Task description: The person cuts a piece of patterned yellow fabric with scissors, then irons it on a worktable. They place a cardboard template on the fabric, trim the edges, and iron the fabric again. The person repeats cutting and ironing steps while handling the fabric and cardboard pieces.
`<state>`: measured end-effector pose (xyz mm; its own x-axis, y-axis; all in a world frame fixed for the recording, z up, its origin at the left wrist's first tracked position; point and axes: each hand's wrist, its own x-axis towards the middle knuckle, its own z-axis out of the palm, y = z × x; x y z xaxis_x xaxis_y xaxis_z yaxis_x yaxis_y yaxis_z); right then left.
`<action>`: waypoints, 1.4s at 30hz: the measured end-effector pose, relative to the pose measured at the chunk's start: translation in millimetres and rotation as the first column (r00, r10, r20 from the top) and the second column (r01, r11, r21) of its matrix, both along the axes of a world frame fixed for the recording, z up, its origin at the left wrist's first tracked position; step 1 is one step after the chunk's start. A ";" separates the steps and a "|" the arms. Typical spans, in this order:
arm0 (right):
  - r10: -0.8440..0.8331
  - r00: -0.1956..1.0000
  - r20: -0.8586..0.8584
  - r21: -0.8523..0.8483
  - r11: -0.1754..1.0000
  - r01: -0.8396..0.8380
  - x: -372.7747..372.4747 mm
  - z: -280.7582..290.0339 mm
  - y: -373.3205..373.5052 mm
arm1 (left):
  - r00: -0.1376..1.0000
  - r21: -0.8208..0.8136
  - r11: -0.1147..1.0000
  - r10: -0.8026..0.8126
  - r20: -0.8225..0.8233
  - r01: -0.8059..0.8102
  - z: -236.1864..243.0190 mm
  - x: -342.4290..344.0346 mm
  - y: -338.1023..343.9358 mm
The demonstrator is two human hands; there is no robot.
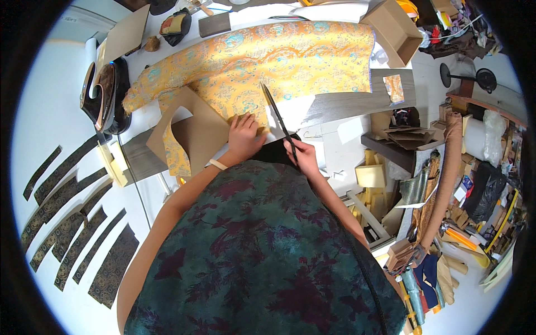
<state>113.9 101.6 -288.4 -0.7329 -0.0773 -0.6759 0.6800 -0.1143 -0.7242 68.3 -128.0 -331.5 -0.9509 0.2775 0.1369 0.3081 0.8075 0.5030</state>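
We seem mid-cutting: our left hand point(247, 138) lies open on yellow cloth point(312, 53); our right hand point(302, 157) grips dark scissors point(276, 113). Continuing calls for taut fabric.

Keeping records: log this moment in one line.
left hand: on yellow brocade | right hand: holding black scissors | blade tip: over brocade

beyond the left hand point(245, 138), the cloth point(279, 53) is golden orange with turquoise, pale and reddish motifs; a scrap point(393, 89) well to the right of the right hand point(303, 156) repeats these colours. the card point(206, 124) just left of the left hand is plain brown; the long pointed tool point(274, 106) in the right hand is dark. nearer the body than both hands, the garment point(251, 240) is deep green with purplish leaf shapes. far left of the left hand, cut pieces point(114, 268) are black with gold round motifs.
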 end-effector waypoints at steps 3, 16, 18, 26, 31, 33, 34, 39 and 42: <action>-0.004 0.999 0.032 0.121 0.993 0.000 12.3 18.9 47.5 | 0.997 0.014 0.998 0.068 0.043 -0.069 -6.1 -4.4 5.4; 0.111 0.950 -0.292 0.357 0.934 0.000 -81.6 18.9 302.5 | 0.573 0.342 0.623 0.213 0.791 -0.704 -14.8 -40.8 107.3; 0.500 0.805 -0.320 0.660 0.727 -0.190 -116.3 41.1 326.0 | 0.561 0.320 0.516 0.421 0.713 -0.794 -21.5 -28.1 125.2; 0.913 0.275 -0.302 0.787 0.402 -0.468 -214.2 15.1 319.9 | 0.123 0.141 0.112 0.990 0.075 -0.984 9.7 19.5 86.5; 0.906 -0.085 -0.415 0.838 0.344 -0.423 -249.0 -30.6 209.5 | 0.095 -0.121 0.059 0.942 -0.321 -0.991 35.2 32.2 -36.7; 0.910 -0.128 -0.395 0.841 0.302 -0.448 -254.3 -36.6 165.4 | 0.162 -0.118 0.129 0.927 -0.338 -0.985 34.3 28.0 -76.6; 0.911 -0.140 -0.388 0.841 0.288 -0.458 -255.2 -37.7 143.7 | 0.215 -0.175 0.166 0.924 -0.317 -0.970 30.3 29.0 -96.4; 0.942 -0.049 -0.332 0.846 0.274 -0.456 -232.1 -44.1 73.4 | 0.001 -0.177 -0.005 0.999 -0.034 -0.984 7.9 25.8 -212.7; 0.950 0.089 -0.299 0.851 0.308 -0.425 -214.5 -46.1 54.6 | 0.013 -0.158 -0.015 0.985 -0.169 -0.987 17.7 26.0 -293.0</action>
<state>-100.6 156.2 -334.5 -0.6411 -0.7551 -0.1375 -0.5438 0.5733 -0.6128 94.3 -421.0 -313.8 -0.3076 -0.9180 0.2503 -0.8731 0.3769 0.3092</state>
